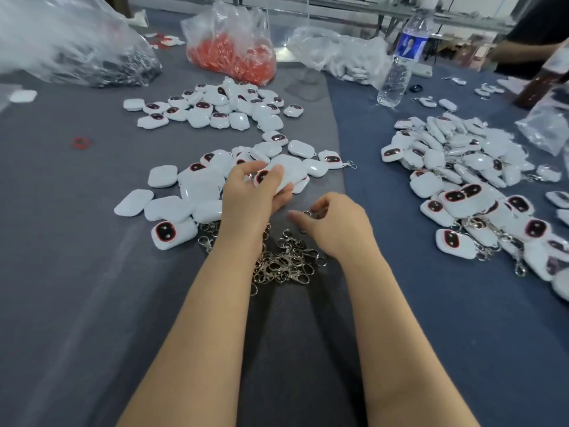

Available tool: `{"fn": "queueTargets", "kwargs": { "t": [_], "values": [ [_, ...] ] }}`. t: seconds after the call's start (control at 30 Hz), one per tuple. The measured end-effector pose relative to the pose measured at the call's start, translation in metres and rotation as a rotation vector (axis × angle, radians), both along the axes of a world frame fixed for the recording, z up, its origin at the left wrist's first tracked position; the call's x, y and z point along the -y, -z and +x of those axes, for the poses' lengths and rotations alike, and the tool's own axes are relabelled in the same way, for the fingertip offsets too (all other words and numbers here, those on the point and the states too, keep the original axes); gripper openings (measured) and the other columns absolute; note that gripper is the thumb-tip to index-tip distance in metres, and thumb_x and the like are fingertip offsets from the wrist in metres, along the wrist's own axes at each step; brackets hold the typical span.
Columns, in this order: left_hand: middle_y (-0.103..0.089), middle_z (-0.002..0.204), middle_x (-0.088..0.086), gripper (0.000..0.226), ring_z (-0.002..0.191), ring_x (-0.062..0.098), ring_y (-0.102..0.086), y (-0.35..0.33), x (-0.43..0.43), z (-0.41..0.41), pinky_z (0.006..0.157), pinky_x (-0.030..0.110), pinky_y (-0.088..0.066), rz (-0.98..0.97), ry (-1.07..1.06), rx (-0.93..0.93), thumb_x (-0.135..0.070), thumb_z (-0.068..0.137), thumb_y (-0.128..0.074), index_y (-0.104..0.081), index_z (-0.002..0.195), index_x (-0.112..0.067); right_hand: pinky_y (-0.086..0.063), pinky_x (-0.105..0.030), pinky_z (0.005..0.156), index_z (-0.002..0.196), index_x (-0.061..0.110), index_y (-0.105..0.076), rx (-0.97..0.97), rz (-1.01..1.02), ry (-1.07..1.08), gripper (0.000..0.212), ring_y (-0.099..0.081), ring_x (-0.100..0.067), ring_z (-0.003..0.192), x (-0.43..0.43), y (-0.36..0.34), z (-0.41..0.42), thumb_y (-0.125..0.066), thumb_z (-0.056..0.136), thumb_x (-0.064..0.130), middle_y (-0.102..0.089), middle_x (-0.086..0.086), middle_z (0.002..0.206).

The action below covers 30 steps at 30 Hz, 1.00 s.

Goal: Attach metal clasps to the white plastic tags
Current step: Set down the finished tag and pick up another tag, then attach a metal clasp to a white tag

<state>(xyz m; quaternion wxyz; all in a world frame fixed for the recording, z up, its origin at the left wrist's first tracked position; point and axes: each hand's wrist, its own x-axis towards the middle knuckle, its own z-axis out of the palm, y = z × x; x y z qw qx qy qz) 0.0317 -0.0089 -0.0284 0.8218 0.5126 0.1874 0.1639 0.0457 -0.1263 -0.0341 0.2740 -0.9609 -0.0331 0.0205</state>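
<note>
My left hand grips a white plastic tag with a dark face, lifted just above a loose pile of white tags on the grey cloth. My right hand hovers over a heap of metal clasps between my forearms, and its curled fingers pinch a metal clasp, partly hidden by the fingers. A second pile of tags lies farther back. Tags with clasps on them are heaped at the right.
Behind the piles stand a clear bag of red parts, a bag of dark metal rings at far left, a bag of white pieces and a water bottle. Another person's arm shows at back right.
</note>
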Motion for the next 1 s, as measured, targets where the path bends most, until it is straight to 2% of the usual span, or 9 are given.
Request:
{"fn": "queueTargets", "kwargs": {
  "t": [0.07, 0.2, 0.3, 0.37, 0.43, 0.53, 0.67, 0.8, 1.0],
  "values": [
    [-0.057, 0.109, 0.009, 0.02, 0.068, 0.011, -0.071, -0.002, 0.001, 0.0, 0.058, 0.016, -0.053, -0.022, 0.002, 0.001, -0.01, 0.089, -0.062, -0.052, 0.106, -0.013, -0.048, -0.041, 0.088, 0.106, 0.017, -0.058, -0.015, -0.046, -0.052, 0.039, -0.057, -0.025, 0.101, -0.005, -0.001, -0.002, -0.067, 0.082, 0.046, -0.063, -0.002, 0.106],
    [-0.06, 0.108, 0.009, 0.019, 0.072, 0.012, -0.072, -0.002, 0.002, -0.002, 0.06, 0.017, -0.054, 0.016, 0.033, 0.001, -0.008, 0.089, -0.062, -0.052, 0.106, -0.009, -0.049, -0.037, 0.079, 0.096, 0.012, -0.06, 0.037, -0.072, -0.112, 0.017, -0.059, -0.026, 0.095, -0.009, -0.001, -0.003, -0.062, 0.087, 0.026, -0.065, -0.005, 0.097],
    [-0.063, 0.102, 0.01, 0.012, 0.074, 0.014, -0.072, -0.003, 0.002, -0.003, 0.059, 0.019, -0.055, 0.025, 0.05, -0.007, -0.008, 0.089, -0.06, -0.05, 0.096, -0.012, -0.044, -0.03, 0.073, 0.096, 0.015, -0.061, 0.052, -0.016, -0.067, 0.012, -0.058, -0.025, 0.093, -0.006, 0.001, -0.001, -0.058, 0.087, 0.021, -0.064, -0.005, 0.099],
    [-0.064, 0.101, 0.012, 0.013, 0.074, 0.014, -0.072, -0.003, 0.002, -0.003, 0.059, 0.02, -0.056, 0.034, 0.056, -0.007, -0.008, 0.089, -0.057, -0.047, 0.094, -0.013, -0.042, -0.029, 0.072, 0.099, 0.019, -0.059, 0.026, 0.147, 0.018, 0.012, -0.057, -0.023, 0.093, -0.001, 0.001, 0.004, -0.057, 0.087, 0.018, -0.062, -0.005, 0.102],
    [-0.065, 0.101, 0.01, 0.015, 0.076, 0.011, -0.072, -0.002, 0.003, -0.002, 0.068, 0.025, -0.059, 0.109, 0.058, -0.015, -0.008, 0.088, -0.058, -0.046, 0.092, -0.015, -0.049, -0.033, 0.074, 0.096, 0.02, -0.057, -0.008, 0.408, 0.104, 0.015, -0.061, -0.021, 0.089, 0.004, 0.0, 0.009, -0.053, 0.087, 0.009, -0.064, -0.005, 0.095],
    [-0.064, 0.094, 0.003, 0.019, 0.08, 0.01, -0.063, 0.0, 0.004, -0.002, 0.087, 0.038, -0.053, 0.25, 0.046, -0.043, -0.009, 0.084, -0.064, -0.049, 0.088, -0.02, -0.056, -0.025, 0.064, 0.089, 0.016, -0.056, -0.104, 0.879, 0.173, 0.02, -0.061, -0.009, 0.06, 0.005, -0.005, 0.011, -0.048, 0.09, -0.003, -0.06, -0.004, 0.076],
    [-0.062, 0.098, -0.003, 0.025, 0.085, 0.01, -0.061, -0.002, 0.006, -0.005, 0.078, 0.021, -0.05, 0.423, 0.085, 0.003, -0.019, 0.082, -0.069, -0.056, 0.102, -0.026, -0.051, -0.016, 0.054, 0.088, 0.01, -0.058, -0.228, 1.379, 0.099, 0.019, -0.059, -0.007, 0.056, 0.005, -0.013, 0.01, -0.048, 0.093, -0.005, -0.062, -0.001, 0.066],
    [-0.066, 0.087, -0.014, 0.011, 0.082, 0.0, -0.059, -0.003, 0.008, -0.01, 0.078, 0.017, -0.045, 0.544, 0.212, 0.057, -0.022, 0.084, -0.069, -0.069, 0.094, -0.024, -0.045, -0.015, 0.049, 0.089, 0.011, -0.06, -0.283, 1.486, 0.073, 0.019, -0.05, -0.006, 0.051, 0.005, -0.017, 0.008, -0.049, 0.093, -0.004, -0.059, 0.0, 0.066],
    [-0.066, 0.078, -0.016, 0.006, 0.071, -0.007, -0.056, -0.001, 0.008, -0.009, 0.069, 0.014, -0.04, 0.581, 0.283, 0.058, -0.02, 0.085, -0.068, -0.068, 0.086, -0.026, -0.05, -0.016, 0.054, 0.09, 0.009, -0.059, -0.307, 1.56, 0.113, 0.017, -0.054, -0.006, 0.052, 0.002, -0.017, 0.007, -0.05, 0.092, -0.005, -0.062, -0.005, 0.073]
  ]
}}
